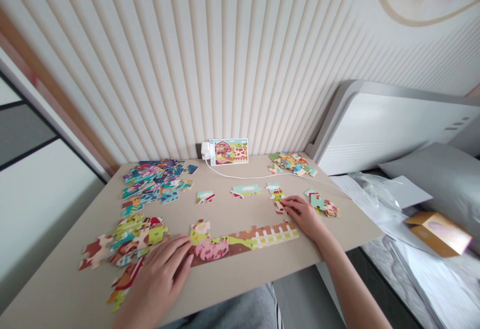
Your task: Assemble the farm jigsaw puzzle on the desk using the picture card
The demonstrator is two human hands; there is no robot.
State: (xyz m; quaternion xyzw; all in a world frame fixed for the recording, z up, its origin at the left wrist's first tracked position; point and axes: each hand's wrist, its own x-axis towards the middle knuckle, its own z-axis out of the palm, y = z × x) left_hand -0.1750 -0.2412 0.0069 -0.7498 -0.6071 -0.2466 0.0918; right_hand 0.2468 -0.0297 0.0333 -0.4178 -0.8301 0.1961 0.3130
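Note:
My right hand (pixel 303 215) has its fingertips on a puzzle piece (pixel 279 207) with brown and white patches. That piece lies against the lower edge of a green puzzle piece with a red tractor (pixel 275 191). My left hand (pixel 165 266) rests on the table with its fingers stretched out, the tips beside the left end of a joined puzzle strip (pixel 240 243) showing pigs and a white fence. A loose heap of farm puzzle pieces (pixel 131 239) lies left of that hand, partly covered by it. Joined sky pieces (pixel 247 190) and a piece with a red roof edge (pixel 205 197) lie farther back.
A farm picture card (pixel 229 151) leans on the ribbed wall beside a white charger (pixel 205 150), whose cable (pixel 247 176) runs rightward across the table (pixel 240 274). A blue-purple puzzle heap (pixel 157 179), a yellowish heap (pixel 292 163) and several pieces (pixel 323 204) lie around. A bed stands right.

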